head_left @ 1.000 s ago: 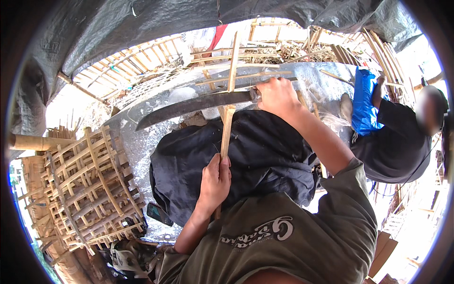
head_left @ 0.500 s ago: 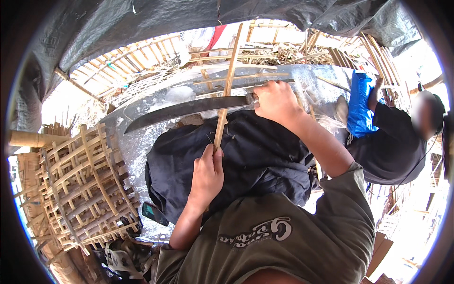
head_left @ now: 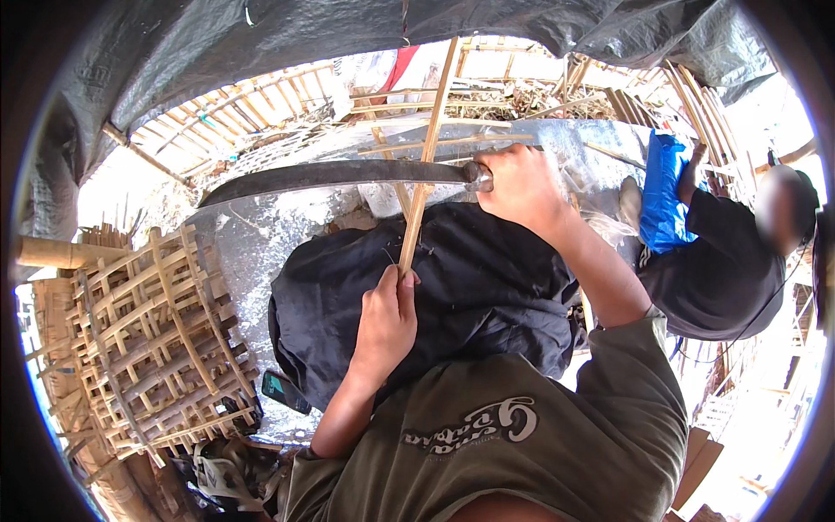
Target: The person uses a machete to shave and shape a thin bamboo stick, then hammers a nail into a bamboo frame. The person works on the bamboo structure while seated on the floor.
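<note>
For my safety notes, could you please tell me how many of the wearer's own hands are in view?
2: the right hand, gripping the machete, and the left hand, lower down, holding the bamboo strip.

Compared with half a second ago, the long, curved, dark metal knife point(head_left: 339, 172) in the person's bare right hand point(head_left: 524, 189) sits more level, its tip higher and farther left; the pale, narrow bamboo strip point(head_left: 434, 130) leans more rightward; the bare left hand point(head_left: 387, 320) is farther forward than one second ago
</note>
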{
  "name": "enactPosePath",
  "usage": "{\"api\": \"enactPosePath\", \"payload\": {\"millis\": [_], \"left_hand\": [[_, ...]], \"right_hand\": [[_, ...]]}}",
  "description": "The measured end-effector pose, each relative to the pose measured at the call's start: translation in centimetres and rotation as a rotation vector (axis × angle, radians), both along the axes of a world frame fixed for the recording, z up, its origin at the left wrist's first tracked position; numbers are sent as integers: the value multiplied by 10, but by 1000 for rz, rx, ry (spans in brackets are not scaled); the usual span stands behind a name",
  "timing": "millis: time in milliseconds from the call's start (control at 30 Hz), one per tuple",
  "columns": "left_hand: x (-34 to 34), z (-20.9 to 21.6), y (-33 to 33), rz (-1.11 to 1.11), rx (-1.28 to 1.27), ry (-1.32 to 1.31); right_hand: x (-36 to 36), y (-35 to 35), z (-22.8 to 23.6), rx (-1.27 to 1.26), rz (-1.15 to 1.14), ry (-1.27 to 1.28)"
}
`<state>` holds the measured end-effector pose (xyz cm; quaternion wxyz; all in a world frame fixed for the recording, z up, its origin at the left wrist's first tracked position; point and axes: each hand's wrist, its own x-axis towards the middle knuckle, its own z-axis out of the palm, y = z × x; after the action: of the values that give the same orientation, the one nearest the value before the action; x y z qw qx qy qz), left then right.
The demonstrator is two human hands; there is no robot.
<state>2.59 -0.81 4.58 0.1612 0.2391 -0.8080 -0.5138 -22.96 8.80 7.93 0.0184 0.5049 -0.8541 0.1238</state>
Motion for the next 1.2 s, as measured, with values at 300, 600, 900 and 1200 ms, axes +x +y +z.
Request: {"api": "enactPosePath", "payload": {"millis": [300, 600, 900, 1200], "left_hand": [[3, 1, 2, -11, -45, -37], [2, -4, 3, -18, -76, -33], [-1, -3, -1, -49, -50, 23], [-2, 2, -3, -40, -12, -36]], "right_hand": [[-7, -4, -2, 165, -78, 158], [-6, -5, -7, 167, -60, 107], [-8, -3, -12, 251, -28, 143], [-9, -1, -11, 220, -20, 188]]}}
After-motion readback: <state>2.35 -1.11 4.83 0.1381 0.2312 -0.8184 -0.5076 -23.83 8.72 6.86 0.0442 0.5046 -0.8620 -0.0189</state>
